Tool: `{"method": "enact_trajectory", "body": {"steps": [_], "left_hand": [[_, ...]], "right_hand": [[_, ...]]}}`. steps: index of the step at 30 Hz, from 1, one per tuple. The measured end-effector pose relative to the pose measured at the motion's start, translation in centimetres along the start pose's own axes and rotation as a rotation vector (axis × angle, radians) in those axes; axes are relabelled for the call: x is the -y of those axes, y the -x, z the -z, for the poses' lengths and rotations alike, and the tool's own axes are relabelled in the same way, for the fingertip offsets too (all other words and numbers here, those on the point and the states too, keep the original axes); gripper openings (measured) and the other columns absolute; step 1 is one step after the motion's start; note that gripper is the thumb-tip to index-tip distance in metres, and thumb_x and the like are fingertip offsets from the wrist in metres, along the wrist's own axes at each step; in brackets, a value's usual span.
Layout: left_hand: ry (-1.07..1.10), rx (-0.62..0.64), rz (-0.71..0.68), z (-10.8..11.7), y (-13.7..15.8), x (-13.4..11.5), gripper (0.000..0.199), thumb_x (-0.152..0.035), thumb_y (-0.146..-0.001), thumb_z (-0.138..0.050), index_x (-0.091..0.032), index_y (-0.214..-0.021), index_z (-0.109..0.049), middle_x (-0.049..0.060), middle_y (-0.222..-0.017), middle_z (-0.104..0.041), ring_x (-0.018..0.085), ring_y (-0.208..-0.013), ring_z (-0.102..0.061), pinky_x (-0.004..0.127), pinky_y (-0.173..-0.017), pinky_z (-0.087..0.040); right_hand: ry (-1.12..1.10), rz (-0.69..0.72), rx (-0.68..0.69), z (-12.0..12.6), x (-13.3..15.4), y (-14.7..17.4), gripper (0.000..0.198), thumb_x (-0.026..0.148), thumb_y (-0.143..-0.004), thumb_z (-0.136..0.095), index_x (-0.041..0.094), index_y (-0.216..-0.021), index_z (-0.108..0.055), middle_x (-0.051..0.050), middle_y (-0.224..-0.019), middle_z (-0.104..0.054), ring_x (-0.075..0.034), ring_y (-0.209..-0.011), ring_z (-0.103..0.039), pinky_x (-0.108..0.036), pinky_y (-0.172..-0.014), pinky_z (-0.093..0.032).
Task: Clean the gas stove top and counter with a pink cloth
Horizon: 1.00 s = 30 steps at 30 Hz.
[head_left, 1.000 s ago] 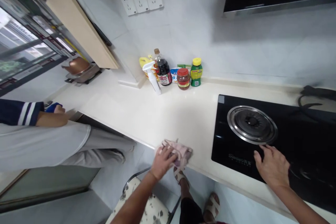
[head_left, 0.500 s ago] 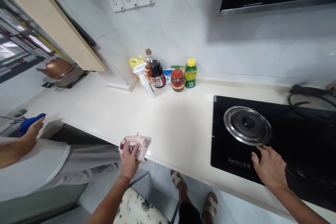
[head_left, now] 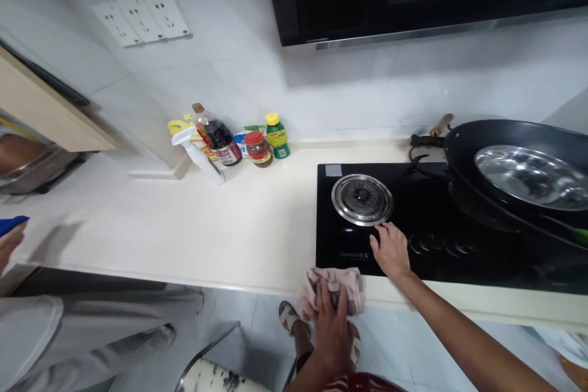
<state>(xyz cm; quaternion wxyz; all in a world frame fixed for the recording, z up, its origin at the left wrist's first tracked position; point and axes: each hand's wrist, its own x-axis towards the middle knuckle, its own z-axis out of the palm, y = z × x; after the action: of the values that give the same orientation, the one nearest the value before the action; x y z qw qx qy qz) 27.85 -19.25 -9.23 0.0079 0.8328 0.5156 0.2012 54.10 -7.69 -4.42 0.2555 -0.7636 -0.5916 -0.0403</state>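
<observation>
Cannot confirm left hand point(head_left: 331, 326), atop cloth point(head_left: 353, 285), clamped; find right hand point(head_left: 391, 251) unclenched beside burner point(head_left: 362, 197); could drop cloth through overhang.

Pale pink-and-purple cloth point(head_left: 352, 285), crumpled, at counter point(head_left: 257, 233) front edge by black cooktop point(head_left: 422, 211).

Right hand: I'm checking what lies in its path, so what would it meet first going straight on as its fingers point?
The right hand would most likely meet the round burner, whose near rim lies right by its fingers; whether they touch it is unclear.
</observation>
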Motion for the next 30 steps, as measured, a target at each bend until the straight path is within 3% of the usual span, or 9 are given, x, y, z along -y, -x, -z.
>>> {"method": "enact_trajectory", "body": {"steps": [2, 5, 7, 9, 12, 15, 19, 25, 30], "left_hand": [[0.040, 0.027, -0.087, 0.0, -0.3, -1.4, 0.090, -0.025, -0.068, -0.075, -0.029, -0.154, -0.049, 0.024, -0.170, -0.031, 0.048, -0.153, -0.034, 0.077, -0.119, -0.026], [0.145, 0.127, -0.102, 2.1, -1.0, -0.8, 0.095, -0.018, -0.071, -0.069, -0.028, -0.160, -0.039, 0.022, -0.173, -0.025, 0.045, -0.158, -0.028, 0.076, -0.119, -0.028], [0.279, 0.199, -0.074, 4.1, -1.8, 0.7, 0.091, -0.013, -0.076, -0.060, -0.027, -0.162, -0.034, 0.020, -0.172, -0.030, 0.039, -0.160, -0.028, 0.072, -0.122, -0.031], [0.490, 0.221, -0.019, 5.8, -2.9, 2.4, 0.077, -0.015, -0.085, -0.050, -0.024, -0.160, -0.038, 0.018, -0.164, -0.046, 0.032, -0.155, -0.040, 0.062, -0.122, -0.039], [0.810, 0.215, 0.140, 7.5, -5.0, 4.6, 0.053, -0.025, -0.093, -0.045, -0.023, -0.145, -0.055, 0.015, -0.143, -0.068, 0.025, -0.135, -0.063, 0.046, -0.113, -0.053], [0.860, 0.183, 0.273, 8.3, -6.9, 6.1, 0.040, -0.034, -0.096, -0.044, -0.022, -0.131, -0.060, 0.011, -0.123, -0.078, 0.024, -0.116, -0.074, 0.042, -0.102, -0.060], [0.689, 0.089, 0.367, 9.0, -9.3, 9.0, 0.041, -0.046, -0.096, -0.044, -0.021, -0.122, -0.063, 0.011, -0.115, -0.078, 0.025, -0.102, -0.075, 0.042, -0.089, -0.062], [0.331, -0.033, 0.398, 8.9, -13.0, 15.0, 0.041, -0.046, -0.089, -0.051, -0.019, -0.115, -0.066, 0.015, -0.122, -0.069, 0.034, -0.123, -0.060, 0.058, -0.111, -0.046], [0.145, -0.025, 0.328, 8.1, -12.5, 16.4, 0.034, -0.043, -0.095, -0.046, -0.022, -0.112, -0.066, 0.015, -0.131, -0.066, 0.034, -0.129, -0.055, 0.059, -0.112, -0.042]], "right_hand": [[-0.105, -0.014, -0.038, 1.2, 0.5, 0.0, 0.036, 0.033, -0.099, -0.045, 0.015, -0.123, -0.066, -0.020, -0.130, -0.059, -0.037, -0.133, -0.048, -0.059, -0.110, -0.042], [-0.304, 0.039, -0.061, 4.1, 2.3, 2.6, 0.039, 0.032, -0.099, -0.048, 0.020, -0.133, -0.063, -0.017, -0.136, -0.056, -0.035, -0.133, -0.049, -0.059, -0.112, -0.043], [-0.436, 0.163, 0.029, 5.6, 4.2, 6.0, 0.042, 0.030, -0.099, -0.051, 0.023, -0.140, -0.057, -0.016, -0.139, -0.056, -0.032, -0.131, -0.052, -0.055, -0.112, -0.046], [-0.501, 0.331, 0.166, 5.9, 6.5, 9.8, 0.047, 0.027, -0.095, -0.055, 0.024, -0.142, -0.055, -0.014, -0.136, -0.059, -0.030, -0.127, -0.055, -0.053, -0.109, -0.049], [-0.375, 0.476, 0.297, 4.1, 9.6, 13.9, 0.065, 0.033, -0.086, -0.071, 0.022, -0.147, -0.052, -0.016, -0.146, -0.057, -0.036, -0.135, -0.050, -0.059, -0.115, -0.041], [-0.177, 0.452, 0.317, 1.3, 12.4, 14.6, 0.082, 0.042, -0.081, -0.082, 0.025, -0.153, -0.048, -0.018, -0.158, -0.048, -0.044, -0.142, -0.043, -0.065, -0.116, -0.035], [-0.070, 0.537, 0.244, -0.7, 14.6, 12.7, 0.061, 0.035, -0.096, -0.068, 0.030, -0.153, -0.048, -0.014, -0.161, -0.047, -0.039, -0.137, -0.049, -0.062, -0.109, -0.040], [-0.032, 0.628, 0.118, -0.1, 12.3, 11.2, 0.045, 0.024, -0.101, -0.059, 0.036, -0.145, -0.053, -0.005, -0.146, -0.061, -0.028, -0.121, -0.056, -0.053, -0.103, -0.044], [-0.018, 0.520, 0.169, 3.0, 4.5, 11.7, 0.048, 0.031, -0.093, -0.075, 0.036, -0.138, -0.061, -0.003, -0.139, -0.066, -0.026, -0.116, -0.056, -0.046, -0.104, -0.040]]}}
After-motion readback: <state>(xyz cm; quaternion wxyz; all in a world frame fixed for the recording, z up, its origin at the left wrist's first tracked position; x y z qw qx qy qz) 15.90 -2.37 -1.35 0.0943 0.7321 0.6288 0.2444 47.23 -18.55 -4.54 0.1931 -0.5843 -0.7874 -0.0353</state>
